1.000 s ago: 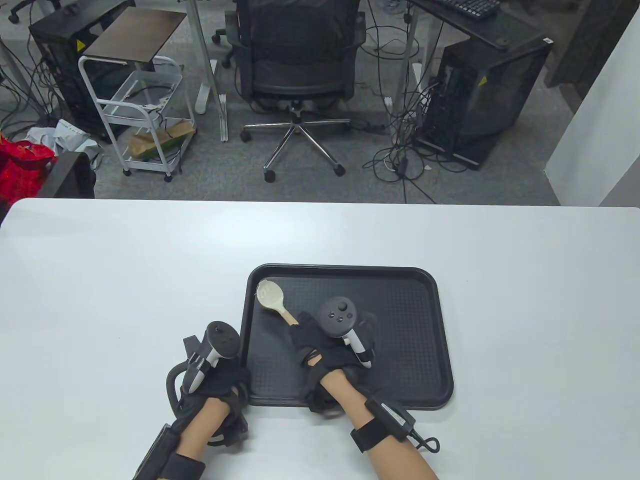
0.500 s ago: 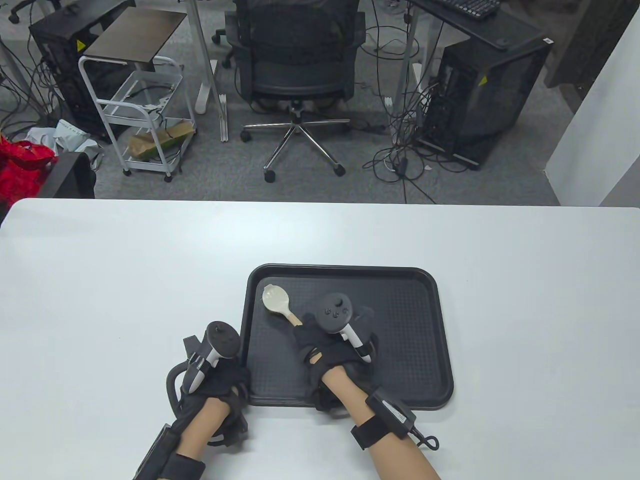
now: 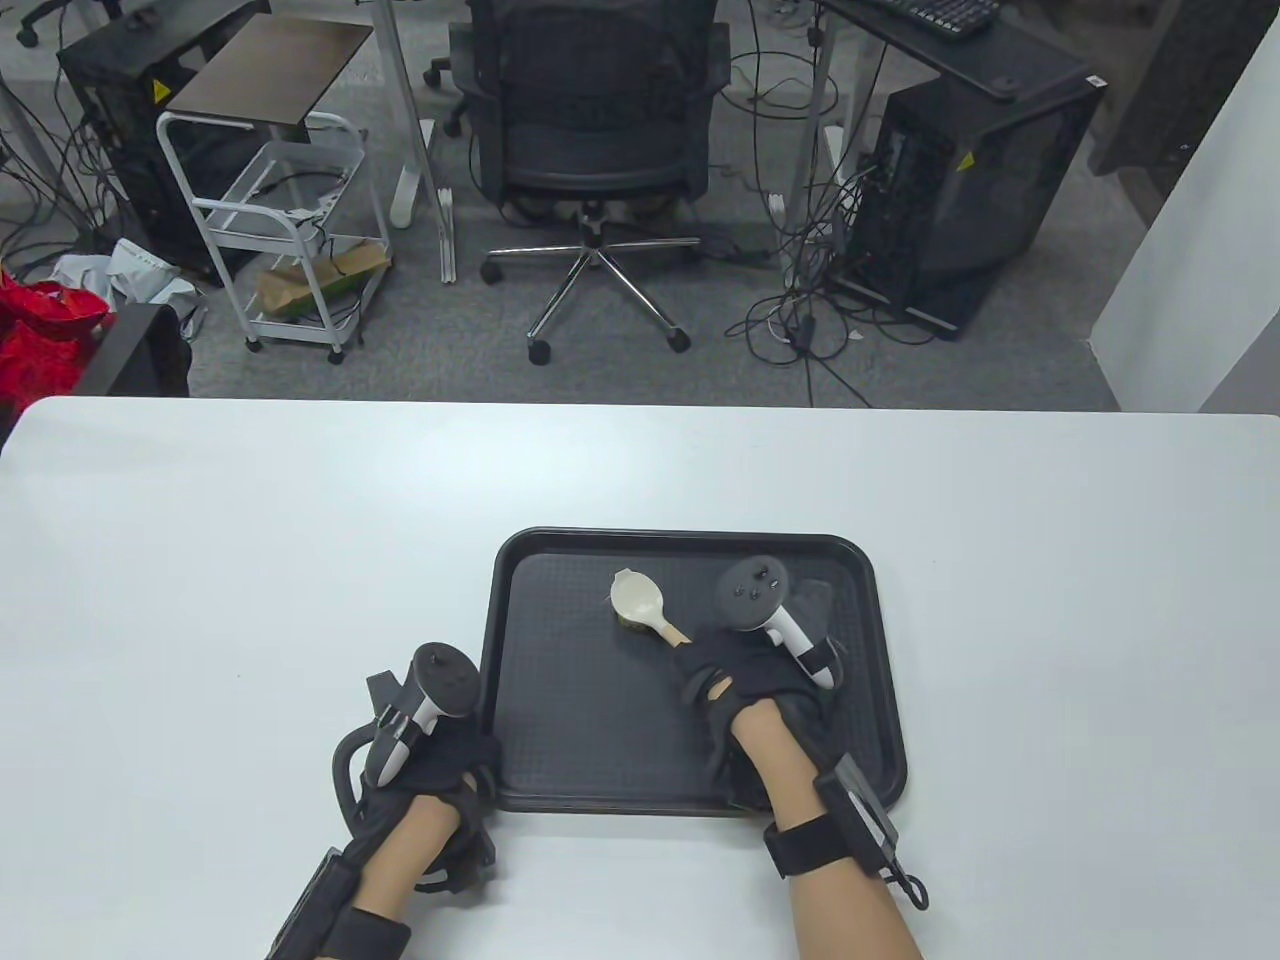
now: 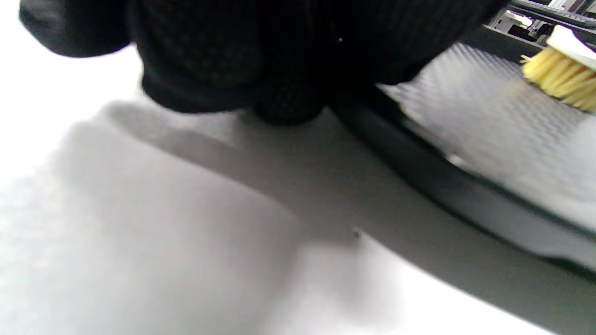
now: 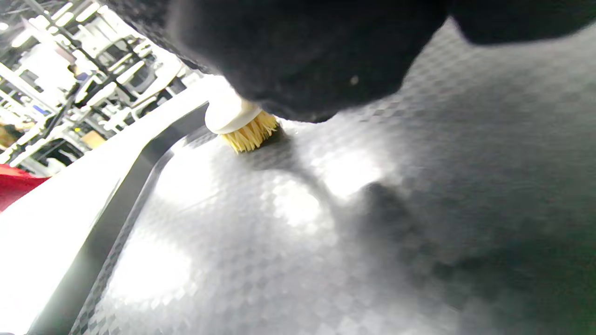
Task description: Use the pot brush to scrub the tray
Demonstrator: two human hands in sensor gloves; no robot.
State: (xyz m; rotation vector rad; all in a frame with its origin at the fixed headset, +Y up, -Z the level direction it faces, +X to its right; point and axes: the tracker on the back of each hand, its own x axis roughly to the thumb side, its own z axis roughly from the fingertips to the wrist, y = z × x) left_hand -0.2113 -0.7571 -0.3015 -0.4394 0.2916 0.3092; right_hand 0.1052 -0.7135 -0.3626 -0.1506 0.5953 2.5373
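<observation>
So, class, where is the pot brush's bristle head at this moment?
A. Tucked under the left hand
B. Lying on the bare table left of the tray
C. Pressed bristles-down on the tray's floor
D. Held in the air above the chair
C: the pot brush, held by the right hand, has its yellow bristles down on the textured floor of the tray.

The black tray (image 3: 860, 700) lies flat on the white bench (image 3: 200, 560). The pot brush (image 3: 640, 605), with a cream head and yellow bristles, stands bristles-down on the tray's textured floor, in its far middle part.

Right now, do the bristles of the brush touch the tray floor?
Touching. In the right wrist view the yellow bristles of the pot brush press on the textured floor of the tray, with no gap visible.
</observation>
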